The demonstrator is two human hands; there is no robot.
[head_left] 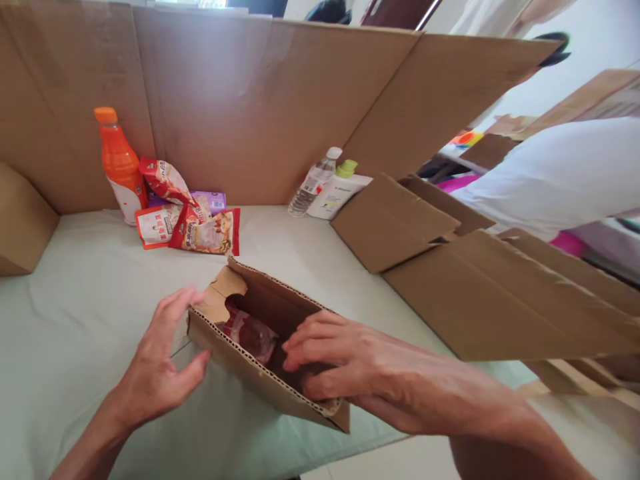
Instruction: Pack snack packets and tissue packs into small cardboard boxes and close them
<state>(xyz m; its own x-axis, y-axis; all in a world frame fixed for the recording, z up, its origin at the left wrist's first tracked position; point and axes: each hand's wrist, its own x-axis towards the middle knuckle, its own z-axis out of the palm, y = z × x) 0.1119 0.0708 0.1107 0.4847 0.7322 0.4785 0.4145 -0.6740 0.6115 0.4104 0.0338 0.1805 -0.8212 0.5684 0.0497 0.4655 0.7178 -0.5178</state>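
Note:
A small cardboard box (265, 383), open at the top, stands on the pale green cloth in front of me. Inside it, toward the left end, lies a red packet with a clear part (253, 337). My left hand (163, 360) is at the box's left corner, thumb and fingers spread, with nothing between them. Its fingertips are close to the folded end flap (220, 297); whether they touch it I cannot tell. My right hand (335, 357) reaches over the right end into the opening. Its fingers bend loosely, the thumb is apart from them, and no item shows in the grasp.
Behind stand an orange drink bottle (123, 170), red snack packets (207, 230), a purple box (216, 201), a clear water bottle (315, 183) and a white green-capped tube (337, 192). Cardboard panels (260, 107) wall the back. Open cartons (490, 293) and a person's white sleeve (560, 180) are at right.

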